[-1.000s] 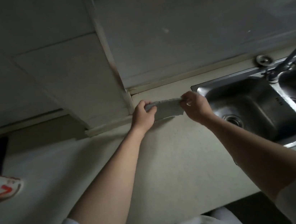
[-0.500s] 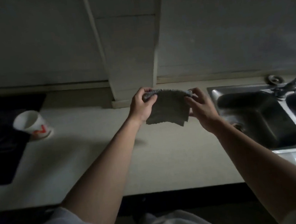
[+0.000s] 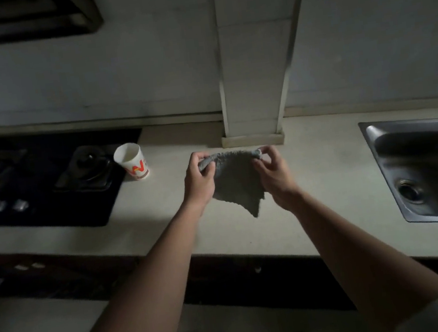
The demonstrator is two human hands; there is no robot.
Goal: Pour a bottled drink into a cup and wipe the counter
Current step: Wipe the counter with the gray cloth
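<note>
A grey knitted cloth [image 3: 235, 183] hangs in the air above the pale counter [image 3: 163, 215], spread out between both hands. My left hand [image 3: 198, 179] pinches its upper left corner and my right hand [image 3: 273, 175] pinches its upper right corner. The lower corner of the cloth dangles free. A white paper cup [image 3: 132, 162] with a red and orange logo stands upright on the counter to the left, next to the stove. No bottle is in view.
A black gas stove [image 3: 42, 183] with two burners fills the counter's left side. A steel sink [image 3: 430, 168] is set into the right side. A white boxed column [image 3: 251, 83] rises from the counter's back edge behind the cloth.
The view has swung left and down, bringing the stove and cup fully into sight. The cloth, first stretched flat between the hands near the column, now hangs open lower over the counter.
</note>
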